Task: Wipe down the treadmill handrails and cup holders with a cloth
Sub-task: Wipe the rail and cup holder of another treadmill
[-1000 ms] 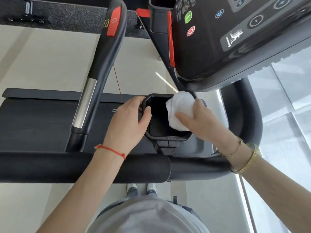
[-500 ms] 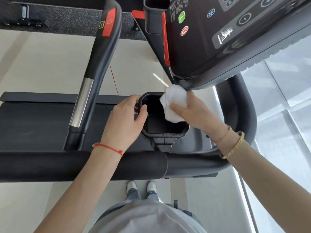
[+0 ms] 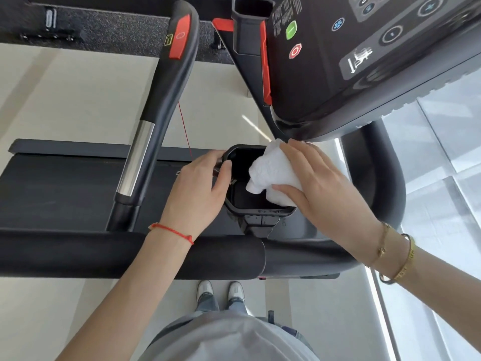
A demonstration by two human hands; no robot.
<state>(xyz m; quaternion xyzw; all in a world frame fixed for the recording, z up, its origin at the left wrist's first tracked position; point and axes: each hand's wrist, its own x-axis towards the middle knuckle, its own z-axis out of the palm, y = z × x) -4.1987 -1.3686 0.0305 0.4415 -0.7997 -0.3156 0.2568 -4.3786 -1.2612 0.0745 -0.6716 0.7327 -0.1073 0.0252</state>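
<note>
Here right hand clutches cloth, hiding cup holder's far rim.

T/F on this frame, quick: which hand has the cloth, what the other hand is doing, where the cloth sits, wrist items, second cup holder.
1. The right hand holds the white cloth. True.
2. The left hand rests on the front handrail. False: it grips the left rim of the cup holder.
3. The cloth is against the cup holder's right side. True.
4. A red string bracelet is on the right wrist. False: it is on the left wrist; the right wears gold bracelets.
5. A second cup holder shows by the console. True.
</note>
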